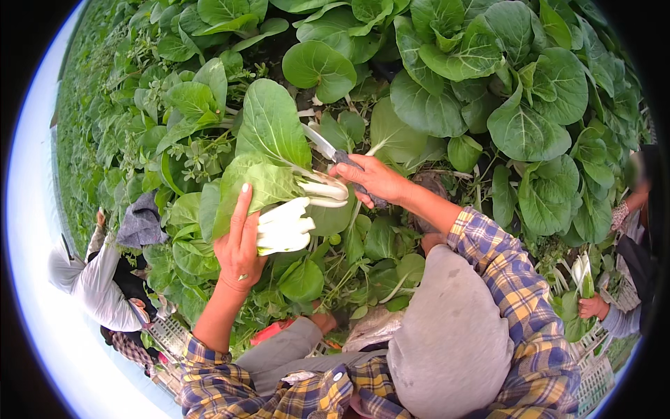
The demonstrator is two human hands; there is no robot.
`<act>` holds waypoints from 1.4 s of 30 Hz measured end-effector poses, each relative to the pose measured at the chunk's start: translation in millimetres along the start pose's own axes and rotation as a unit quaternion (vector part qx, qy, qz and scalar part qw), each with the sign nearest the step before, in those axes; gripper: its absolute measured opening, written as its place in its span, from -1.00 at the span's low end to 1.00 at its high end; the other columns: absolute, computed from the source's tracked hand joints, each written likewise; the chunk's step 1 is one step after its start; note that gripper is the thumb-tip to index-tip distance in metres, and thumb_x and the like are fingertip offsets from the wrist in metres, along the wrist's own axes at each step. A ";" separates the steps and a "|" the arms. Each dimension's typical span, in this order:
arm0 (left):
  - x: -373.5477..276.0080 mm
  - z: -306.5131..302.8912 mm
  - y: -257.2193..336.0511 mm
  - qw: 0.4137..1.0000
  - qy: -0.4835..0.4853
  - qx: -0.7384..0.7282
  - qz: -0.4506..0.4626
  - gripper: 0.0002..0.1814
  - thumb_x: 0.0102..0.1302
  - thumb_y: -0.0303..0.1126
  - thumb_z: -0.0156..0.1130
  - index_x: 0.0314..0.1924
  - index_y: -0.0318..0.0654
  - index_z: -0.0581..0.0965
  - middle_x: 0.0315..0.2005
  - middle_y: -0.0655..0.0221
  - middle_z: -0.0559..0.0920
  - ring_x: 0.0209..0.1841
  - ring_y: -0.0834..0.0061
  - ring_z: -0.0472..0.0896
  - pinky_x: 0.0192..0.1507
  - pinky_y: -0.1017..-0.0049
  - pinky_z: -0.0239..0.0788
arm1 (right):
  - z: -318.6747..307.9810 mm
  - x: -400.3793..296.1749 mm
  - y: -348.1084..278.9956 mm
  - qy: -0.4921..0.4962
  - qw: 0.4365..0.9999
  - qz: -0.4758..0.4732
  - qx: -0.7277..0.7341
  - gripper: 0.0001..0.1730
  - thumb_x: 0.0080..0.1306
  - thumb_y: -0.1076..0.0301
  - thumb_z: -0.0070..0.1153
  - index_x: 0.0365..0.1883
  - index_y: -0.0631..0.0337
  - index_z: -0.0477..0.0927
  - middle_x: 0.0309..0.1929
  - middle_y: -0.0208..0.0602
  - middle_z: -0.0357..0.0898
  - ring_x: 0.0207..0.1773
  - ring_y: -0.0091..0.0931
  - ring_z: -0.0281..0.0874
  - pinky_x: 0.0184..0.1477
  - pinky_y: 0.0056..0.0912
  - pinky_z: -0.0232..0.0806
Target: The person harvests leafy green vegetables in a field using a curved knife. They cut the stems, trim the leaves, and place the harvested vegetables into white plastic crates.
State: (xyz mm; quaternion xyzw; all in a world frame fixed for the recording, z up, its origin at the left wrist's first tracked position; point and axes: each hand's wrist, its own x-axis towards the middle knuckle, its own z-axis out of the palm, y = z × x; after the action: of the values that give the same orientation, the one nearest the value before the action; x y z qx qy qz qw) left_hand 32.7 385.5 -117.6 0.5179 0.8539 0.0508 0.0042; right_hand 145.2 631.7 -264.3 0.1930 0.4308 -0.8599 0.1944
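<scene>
My left hand point(241, 243) grips a bunch of leafy greens that look like bok choy, with thick white stalks point(285, 225) pointing right. A loose outer part with a broad green leaf point(272, 120) and slimmer pale stems point(325, 193) lies across the top of the bunch. My right hand point(374, 180) is closed around the dark, wrapped handle of a knife point(320, 142). The blade points up and left, away from the bunch. My right fingers are close to the stem ends; whether they touch them I cannot tell.
Growing greens point(528, 110) fill the ground ahead, with cut leaves point(392, 131) among them. My grey-clad knee point(450, 335) rises below my right forearm. Plastic crates point(596, 377) stand at both sides. One co-worker point(99, 283) is at left; another's hand point(594, 306) holds greens at right.
</scene>
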 end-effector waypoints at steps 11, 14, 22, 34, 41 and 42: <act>-16.3 -16.0 11.0 0.997 0.020 0.029 0.073 -0.87 0.14 -0.56 0.22 -0.30 -0.42 0.63 0.21 0.16 0.55 -0.07 0.23 0.69 0.04 0.33 0.50 | 4.4 -16.4 -4.8 0.055 0.967 -0.062 0.243 -0.71 0.49 0.23 0.02 0.04 0.24 0.46 -0.17 -0.26 0.68 -0.63 -0.76 0.27 -0.65 -0.69 0.19; -22.5 -18.6 19.7 0.993 -0.073 0.022 0.094 -0.71 0.08 -0.56 0.21 -0.13 -0.37 0.64 0.31 0.23 0.44 0.08 0.21 0.61 0.19 0.28 0.40 | -0.6 -17.3 -8.1 0.127 0.968 -0.120 0.181 -0.74 0.47 0.24 0.06 -0.04 0.24 0.48 -0.27 -0.33 0.68 -0.63 -0.74 0.30 -0.64 -0.66 0.21; -16.0 -24.9 47.0 0.944 -0.326 0.022 0.040 -0.19 -0.21 -0.56 0.32 0.22 -0.25 0.47 0.51 0.19 0.06 -0.06 0.23 0.59 -0.07 0.32 0.43 | -9.6 -22.9 -10.0 0.229 0.954 -0.195 -0.016 -0.67 0.36 0.19 0.22 -0.09 0.25 0.50 -0.43 -0.41 0.59 -0.60 -0.73 0.42 -0.60 -0.61 0.27; -31.8 -92.9 73.3 0.903 -0.367 -0.218 0.039 -0.21 -0.18 -0.53 0.32 0.18 -0.43 0.35 0.11 0.07 0.50 -0.13 0.10 0.57 -0.11 0.23 0.40 | 8.0 -30.9 -12.1 0.146 0.761 -0.297 -0.557 -0.61 0.32 0.06 0.21 -0.12 0.17 0.48 -0.29 -0.15 0.65 -0.32 -0.11 0.63 -0.33 -0.14 0.48; -62.7 -68.2 86.3 0.848 -0.437 -0.299 -0.033 -0.35 -0.10 -0.57 0.29 0.08 -0.42 0.33 0.17 -0.08 0.40 -0.10 -0.02 0.58 -0.03 0.20 0.43 | 14.3 -4.9 43.2 -0.062 0.695 -0.008 -0.716 -0.63 0.37 0.09 0.12 -0.22 0.29 0.54 -0.37 0.05 0.64 -0.23 -0.04 0.64 -0.19 -0.02 0.48; -68.9 -65.0 81.6 0.852 -0.434 -0.288 -0.051 -0.32 -0.10 -0.57 0.28 0.13 -0.36 0.33 0.27 -0.02 0.34 -0.15 -0.07 0.58 -0.08 0.14 0.45 | 14.8 -17.4 44.5 -0.118 0.681 0.021 -0.723 -0.62 0.37 0.07 0.11 -0.22 0.28 0.54 -0.38 0.06 0.64 -0.23 -0.03 0.64 -0.19 -0.02 0.49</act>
State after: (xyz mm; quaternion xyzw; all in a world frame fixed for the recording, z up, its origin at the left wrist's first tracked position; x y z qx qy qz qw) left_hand 132.9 356.6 -48.6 0.4182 0.7377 0.0643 0.5260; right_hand 179.9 598.0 -277.1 -0.1017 0.8876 -0.2925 0.3410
